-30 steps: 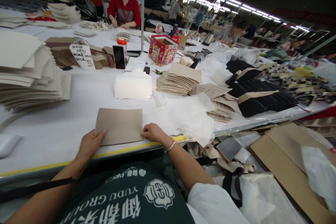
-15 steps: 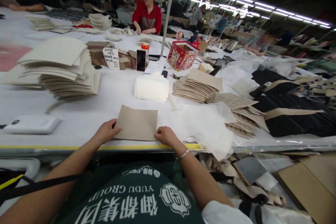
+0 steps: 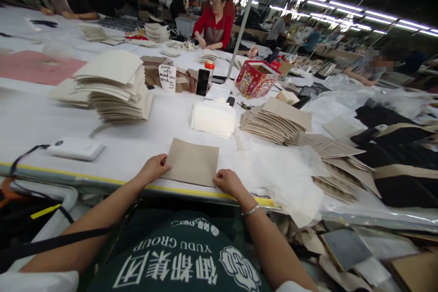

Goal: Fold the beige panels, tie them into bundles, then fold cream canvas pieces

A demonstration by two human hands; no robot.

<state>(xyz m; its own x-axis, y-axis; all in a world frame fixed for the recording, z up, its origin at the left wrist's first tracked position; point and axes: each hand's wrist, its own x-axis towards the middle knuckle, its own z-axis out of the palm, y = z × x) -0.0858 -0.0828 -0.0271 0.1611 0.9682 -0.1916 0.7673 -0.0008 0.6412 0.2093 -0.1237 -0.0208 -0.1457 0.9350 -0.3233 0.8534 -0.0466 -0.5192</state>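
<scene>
Tan fabric panel [image 3: 192,162] lies flat on white table [image 3: 137,146], near front edge w/ yellow strip, betw. both hands. Left hand [image 3: 153,168] pinches its left edge; right hand [image 3: 228,180] grips near-right corner. Panel: rectangular, beige-brown, matte, unwrinkled.

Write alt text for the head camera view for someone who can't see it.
A person's left hand and right hand press the near corners of a tan rectangular sheet lying flat at the edge of a white worktable. Beyond it sit stacks of cream sheets and tan sheets; other workers sit farther back.
</scene>
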